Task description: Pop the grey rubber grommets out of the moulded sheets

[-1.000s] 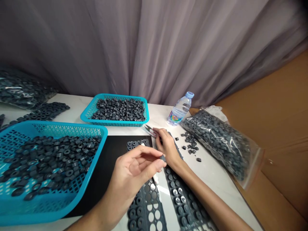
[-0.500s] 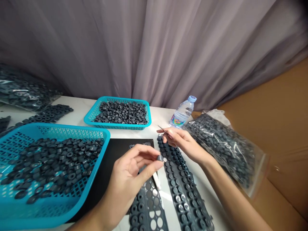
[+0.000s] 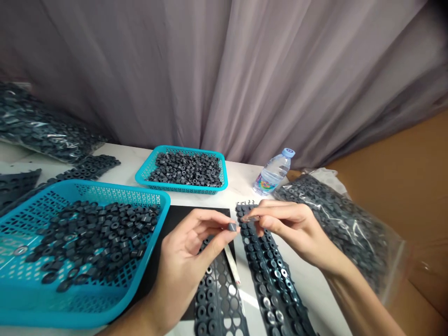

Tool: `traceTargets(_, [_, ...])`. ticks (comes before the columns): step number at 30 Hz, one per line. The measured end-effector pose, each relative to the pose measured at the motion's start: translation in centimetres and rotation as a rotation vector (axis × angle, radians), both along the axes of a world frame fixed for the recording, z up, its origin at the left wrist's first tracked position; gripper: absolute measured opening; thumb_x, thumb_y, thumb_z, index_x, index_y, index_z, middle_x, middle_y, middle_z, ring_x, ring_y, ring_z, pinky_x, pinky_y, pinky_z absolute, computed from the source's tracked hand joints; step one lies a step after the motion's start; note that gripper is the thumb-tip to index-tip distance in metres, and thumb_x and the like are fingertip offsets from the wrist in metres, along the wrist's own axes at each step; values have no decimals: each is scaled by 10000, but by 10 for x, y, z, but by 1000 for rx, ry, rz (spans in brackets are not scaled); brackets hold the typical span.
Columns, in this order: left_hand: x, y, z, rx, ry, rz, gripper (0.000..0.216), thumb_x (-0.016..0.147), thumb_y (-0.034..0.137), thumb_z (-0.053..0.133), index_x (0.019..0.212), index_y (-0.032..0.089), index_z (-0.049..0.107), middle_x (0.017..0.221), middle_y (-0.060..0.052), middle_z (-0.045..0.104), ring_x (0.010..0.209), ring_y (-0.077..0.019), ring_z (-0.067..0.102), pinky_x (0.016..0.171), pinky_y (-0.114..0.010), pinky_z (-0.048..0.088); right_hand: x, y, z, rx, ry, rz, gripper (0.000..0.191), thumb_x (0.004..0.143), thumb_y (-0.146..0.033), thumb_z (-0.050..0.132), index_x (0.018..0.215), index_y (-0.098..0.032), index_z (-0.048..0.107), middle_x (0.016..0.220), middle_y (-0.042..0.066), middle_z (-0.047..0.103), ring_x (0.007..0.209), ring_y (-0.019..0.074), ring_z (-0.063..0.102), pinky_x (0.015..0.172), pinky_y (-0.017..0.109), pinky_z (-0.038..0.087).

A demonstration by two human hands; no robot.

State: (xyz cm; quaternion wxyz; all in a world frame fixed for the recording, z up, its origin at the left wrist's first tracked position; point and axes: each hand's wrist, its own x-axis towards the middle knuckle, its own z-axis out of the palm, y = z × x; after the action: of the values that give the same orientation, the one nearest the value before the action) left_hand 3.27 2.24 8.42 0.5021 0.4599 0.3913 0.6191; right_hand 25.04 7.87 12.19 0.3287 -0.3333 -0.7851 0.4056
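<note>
My left hand [image 3: 187, 263] pinches a small dark grey rubber ring [image 3: 232, 227] between thumb and forefinger, above a black mat [image 3: 168, 238]. My right hand [image 3: 297, 228] holds small metal snips [image 3: 249, 217], their tips pointing at the ring and almost touching it. Below the hands lie two dark rubber strips of moulded rings: one [image 3: 271, 275] under my right hand, one [image 3: 215, 298] with several holes under my left.
A large blue basket [image 3: 105, 298] of loose rings sits at the left, a smaller blue basket [image 3: 185, 186] behind. A water bottle [image 3: 275, 172] and a plastic bag of rings [image 3: 346, 224] stand at the right, by brown cardboard [image 3: 413, 186]. More bags and strips lie far left.
My right hand picked up the snips from the table's far side and brought them left to the ring in my left hand. The view tilted, so everything sits lower.
</note>
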Motion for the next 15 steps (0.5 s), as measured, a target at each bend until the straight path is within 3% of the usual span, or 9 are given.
traceTargets(6, [-2, 0, 2, 45, 10, 32, 80, 857, 191, 812, 900, 237, 762, 945, 3, 780, 931, -156, 752, 893, -221, 613, -3, -5, 3, 87, -31, 3, 234, 1028, -320, 621, 1165, -277, 805, 881, 51, 749, 795, 212, 658, 753, 344, 525])
traceTargets(15, [-3, 0, 2, 84, 50, 70, 123, 844, 160, 822, 912, 246, 765, 943, 18, 789, 935, -147, 764, 897, -197, 619, -8, -8, 1, 92, 1, 17, 228, 1024, -287, 630, 1170, -284, 804, 991, 59, 777, 876, 220, 681, 819, 349, 545])
